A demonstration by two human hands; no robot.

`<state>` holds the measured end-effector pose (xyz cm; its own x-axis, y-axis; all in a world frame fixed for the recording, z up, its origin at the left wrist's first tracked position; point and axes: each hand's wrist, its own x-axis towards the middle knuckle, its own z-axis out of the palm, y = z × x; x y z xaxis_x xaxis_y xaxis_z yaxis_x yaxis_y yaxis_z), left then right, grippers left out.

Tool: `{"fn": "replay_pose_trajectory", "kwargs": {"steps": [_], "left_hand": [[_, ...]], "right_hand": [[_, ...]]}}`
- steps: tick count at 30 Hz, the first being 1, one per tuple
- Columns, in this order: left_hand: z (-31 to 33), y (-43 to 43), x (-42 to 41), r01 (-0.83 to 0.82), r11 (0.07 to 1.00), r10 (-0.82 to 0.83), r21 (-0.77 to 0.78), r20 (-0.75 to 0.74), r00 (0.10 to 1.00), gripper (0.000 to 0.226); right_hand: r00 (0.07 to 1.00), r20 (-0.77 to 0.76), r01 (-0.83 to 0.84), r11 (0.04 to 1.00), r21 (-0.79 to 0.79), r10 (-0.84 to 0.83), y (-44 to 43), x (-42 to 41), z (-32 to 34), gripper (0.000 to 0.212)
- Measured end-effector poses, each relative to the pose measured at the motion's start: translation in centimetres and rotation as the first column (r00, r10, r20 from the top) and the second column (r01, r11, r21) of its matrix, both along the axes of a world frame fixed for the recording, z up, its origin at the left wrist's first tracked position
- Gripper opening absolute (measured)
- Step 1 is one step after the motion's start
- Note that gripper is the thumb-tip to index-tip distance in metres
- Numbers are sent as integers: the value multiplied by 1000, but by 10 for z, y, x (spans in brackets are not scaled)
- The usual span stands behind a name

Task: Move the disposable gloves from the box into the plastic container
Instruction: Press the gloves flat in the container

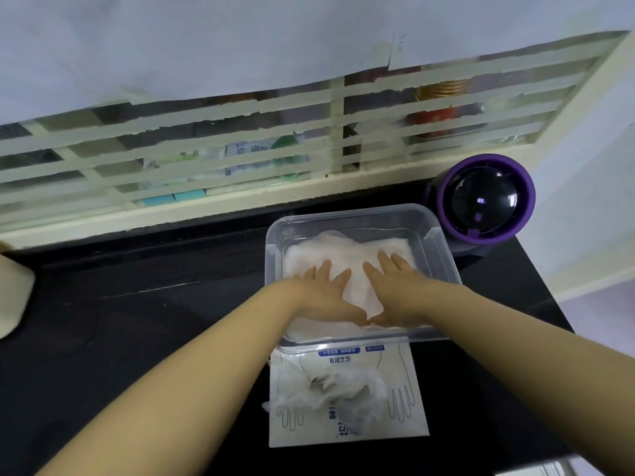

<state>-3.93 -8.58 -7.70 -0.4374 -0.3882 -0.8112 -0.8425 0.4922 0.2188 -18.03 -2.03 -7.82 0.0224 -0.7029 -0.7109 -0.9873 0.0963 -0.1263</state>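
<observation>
Disposable gloves (347, 255) lie mostly as a white stack inside the plastic container (443, 255) on the black desk (154, 321). I have my left hand (326, 290) and right hand (395, 286) flat on that stack, fingers straight and spread, pressing down and gripping nothing. The box (405, 420) lies flat just in front of the container, with a crumpled bunch (343, 389) poking from its opening. I judge the transfer largely done, with that bunch left to move.
</observation>
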Motion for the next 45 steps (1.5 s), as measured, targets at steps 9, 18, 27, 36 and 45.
{"fn": "replay_pose_trajectory", "kwargs": {"steps": [9,18,27,36,45], "left_hand": [[-13,-6,-7,162,983,-150,-81,138,979,99],[-30,-1,-9,142,987,-125,-78,197,972,98],[-42,2,-12,114,991,-100,-71,180,979,96],[2,-5,-7,186,968,-177,-166,68,982,81],[75,37,54,-94,958,-72,-273,-540,838,26]], "right_hand": [[998,59,-25,1000,16,24,-2,-10,-3,100],[999,-27,34,997,73,-32,-11,-3,-21,116],[975,-221,6,1000,-22,-11,-11,7,-41,118],[961,-255,-133,987,-87,107,-9,3,4,91],[976,216,94,944,-316,-25,56,15,93,30]]}}
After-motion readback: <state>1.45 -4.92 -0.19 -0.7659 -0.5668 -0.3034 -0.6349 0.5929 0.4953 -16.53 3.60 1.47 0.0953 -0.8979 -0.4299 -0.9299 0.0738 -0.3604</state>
